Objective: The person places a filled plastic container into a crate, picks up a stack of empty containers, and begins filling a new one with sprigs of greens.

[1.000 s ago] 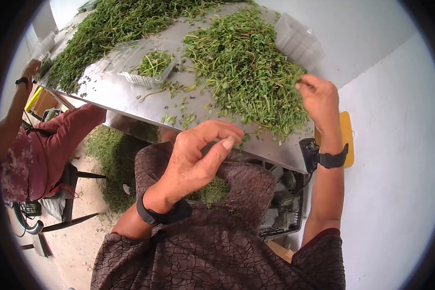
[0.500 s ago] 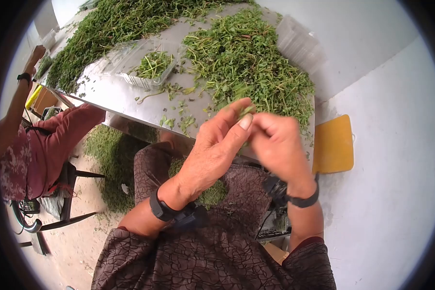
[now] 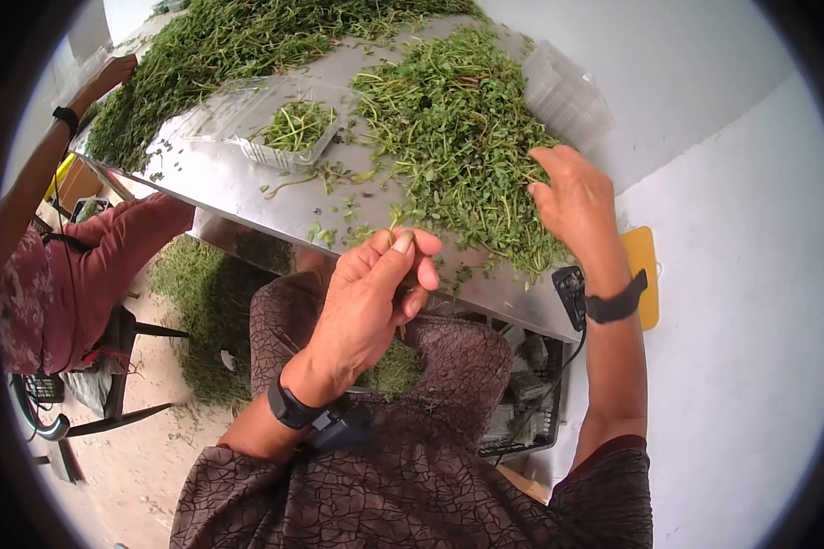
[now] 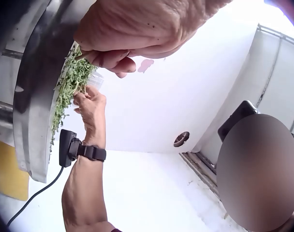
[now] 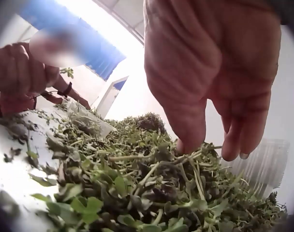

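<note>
My left hand [image 3: 362, 297], in front of the table edge, pinches a small green sprig [image 3: 395, 220] between thumb and fingers. Its stem end [image 4: 82, 56] shows at the fingertips in the left wrist view. My right hand [image 3: 577, 201] reaches over the right side of a leafy pile of green sprigs [image 3: 458, 137]. In the right wrist view, its thumb and fingers [image 5: 231, 140] stand apart, tips right at the top stems. A clear plastic box [image 3: 313, 161] holding some sprigs lies left of the pile.
A stack of clear plastic boxes [image 3: 568, 87] stands behind the pile, by the wall. A larger green heap [image 3: 238, 46] covers the far left of the metal table [image 3: 188, 151]. Another person's arm [image 3: 41, 174] reaches there. Cut greens [image 3: 206, 339] lie on the floor; a black crate [image 3: 545, 430] is below.
My right hand came from the pile to my left hand, then went back to the pile. The left hand now pinches a sprig upright. The other person's arm moved toward the far heap.
</note>
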The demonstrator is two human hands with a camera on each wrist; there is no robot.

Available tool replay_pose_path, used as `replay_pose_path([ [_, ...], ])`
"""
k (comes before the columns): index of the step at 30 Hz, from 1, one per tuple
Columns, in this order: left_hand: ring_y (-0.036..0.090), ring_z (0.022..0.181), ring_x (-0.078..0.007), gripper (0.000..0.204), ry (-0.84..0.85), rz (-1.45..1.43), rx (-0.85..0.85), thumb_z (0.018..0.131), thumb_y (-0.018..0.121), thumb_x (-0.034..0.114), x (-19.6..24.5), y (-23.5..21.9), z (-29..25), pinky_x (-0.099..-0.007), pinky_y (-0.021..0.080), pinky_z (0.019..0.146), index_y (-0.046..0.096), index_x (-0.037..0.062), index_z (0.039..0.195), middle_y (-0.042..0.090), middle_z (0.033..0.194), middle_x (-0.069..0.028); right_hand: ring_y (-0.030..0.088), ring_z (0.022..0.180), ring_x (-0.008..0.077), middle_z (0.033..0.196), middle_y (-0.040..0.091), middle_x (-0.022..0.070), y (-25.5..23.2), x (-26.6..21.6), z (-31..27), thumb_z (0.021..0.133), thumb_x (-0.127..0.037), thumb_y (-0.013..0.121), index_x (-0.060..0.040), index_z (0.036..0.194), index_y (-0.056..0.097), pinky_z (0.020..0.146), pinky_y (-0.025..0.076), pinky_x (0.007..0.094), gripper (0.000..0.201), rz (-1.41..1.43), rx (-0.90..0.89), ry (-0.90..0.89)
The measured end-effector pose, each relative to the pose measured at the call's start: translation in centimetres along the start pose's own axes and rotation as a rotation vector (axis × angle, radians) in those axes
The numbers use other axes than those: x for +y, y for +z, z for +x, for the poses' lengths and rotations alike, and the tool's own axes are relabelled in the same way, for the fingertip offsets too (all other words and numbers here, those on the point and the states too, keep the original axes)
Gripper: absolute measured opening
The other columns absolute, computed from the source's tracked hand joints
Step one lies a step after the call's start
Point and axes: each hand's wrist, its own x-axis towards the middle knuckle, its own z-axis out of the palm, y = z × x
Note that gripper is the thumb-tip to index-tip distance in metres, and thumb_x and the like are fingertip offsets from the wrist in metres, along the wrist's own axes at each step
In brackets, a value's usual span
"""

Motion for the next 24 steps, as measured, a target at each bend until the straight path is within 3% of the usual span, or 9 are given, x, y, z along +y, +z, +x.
replay_pose_path([
  [3,0.040,0.052,-0.0054,0.024,-0.015,0.016,0.021,0.099,0.039,0.020,0.2,0.0,-0.4,-0.0179,0.030,0.045,0.057,0.0040,0.099,0.056,0.072,-0.0002,0.062,0.074,0.0335,0.080,0.062,0.0144,1.7,1.5,0.6,0.075,-0.008,0.063,-0.0036,0.094,0.066,0.069,0.049,0.0424,0.020,-0.194,-0.185,0.002],
  [7,0.040,0.052,-0.0056,0.023,-0.041,0.022,0.055,0.099,0.037,0.018,0.3,-0.4,-0.4,-0.0182,0.031,0.047,0.056,0.0040,0.098,0.056,0.072,-0.0006,0.060,0.067,0.0355,0.064,0.058,0.0162,0.4,1.2,1.6,0.071,-0.007,0.063,-0.0015,0.077,0.067,0.059,0.048,0.0417,0.010,-0.184,-0.092,0.041],
  [9,0.040,0.053,-0.0057,0.023,-0.062,0.012,0.080,0.099,0.038,0.018,0.5,-0.5,-0.3,-0.0181,0.032,0.047,0.056,0.0040,0.098,0.056,0.072,-0.0005,0.058,0.054,0.0305,0.059,0.057,0.0173,-1.4,0.9,2.2,0.074,-0.009,0.061,-0.0009,0.079,0.067,0.053,0.046,0.0385,0.011,0.115,0.080,0.261],
  [10,0.040,0.053,-0.0057,0.023,-0.081,0.002,0.101,0.099,0.038,0.018,0.5,-0.4,-0.2,-0.0180,0.032,0.048,0.056,0.0041,0.098,0.056,0.073,-0.0004,0.058,0.054,0.0305,0.059,0.057,0.0173,-1.8,0.9,2.2,0.074,-0.009,0.061,-0.0009,0.079,0.067,0.053,0.046,0.0385,0.011,0.112,0.081,0.264],
  [12,0.041,0.054,-0.0055,0.023,-0.063,0.011,0.093,0.099,0.038,0.018,0.3,-0.2,0.1,-0.0179,0.033,0.049,0.056,0.0042,0.099,0.056,0.073,-0.0003,0.055,0.049,0.0211,0.056,0.055,0.0176,-2.3,0.7,2.2,0.077,-0.010,0.059,0.0006,0.080,0.066,0.050,0.044,0.0358,0.013,0.397,0.005,0.435],
  [13,0.041,0.055,-0.0054,0.023,-0.045,0.020,0.091,0.099,0.038,0.019,0.2,-0.2,0.1,-0.0178,0.033,0.049,0.056,0.0043,0.099,0.056,0.073,-0.0001,0.050,0.047,0.0121,0.055,0.056,0.0120,-1.7,0.7,1.9,0.079,-0.011,0.059,0.0027,0.079,0.065,0.047,0.041,0.0302,0.015,0.461,-0.006,0.415],
  [17,0.043,0.057,-0.0050,0.023,-0.011,-0.002,0.066,0.098,0.042,0.022,-0.2,-0.1,0.3,-0.0169,0.030,0.048,0.057,0.0050,0.099,0.057,0.076,0.0013,0.049,0.049,0.0056,0.062,0.060,0.0030,-3.9,-2.2,0.5,0.083,-0.011,0.057,0.0026,0.075,0.064,0.045,0.037,0.0213,0.017,0.841,-0.006,0.648],
  [20,0.044,0.059,-0.0040,0.023,-0.001,-0.003,0.072,0.098,0.044,0.022,-0.4,0.4,0.6,-0.0167,0.030,0.049,0.057,0.0049,0.104,0.056,0.079,0.0024,0.050,0.049,0.0057,0.062,0.060,0.0039,-3.4,-4.8,-1.3,0.084,-0.010,0.057,0.0018,0.074,0.064,0.045,0.037,0.0213,0.017,1.011,-0.128,0.611],
  [24,0.042,0.062,-0.0035,0.027,-0.011,-0.028,0.014,0.098,0.045,0.023,-0.9,0.9,0.6,-0.0177,0.032,0.054,0.053,0.0051,0.117,0.054,0.082,0.0029,0.050,0.048,0.0053,0.062,0.060,0.0039,-3.0,-7.6,-3.0,0.085,-0.010,0.057,0.0027,0.078,0.064,0.045,0.038,0.0200,0.016,1.173,-0.090,0.636],
])
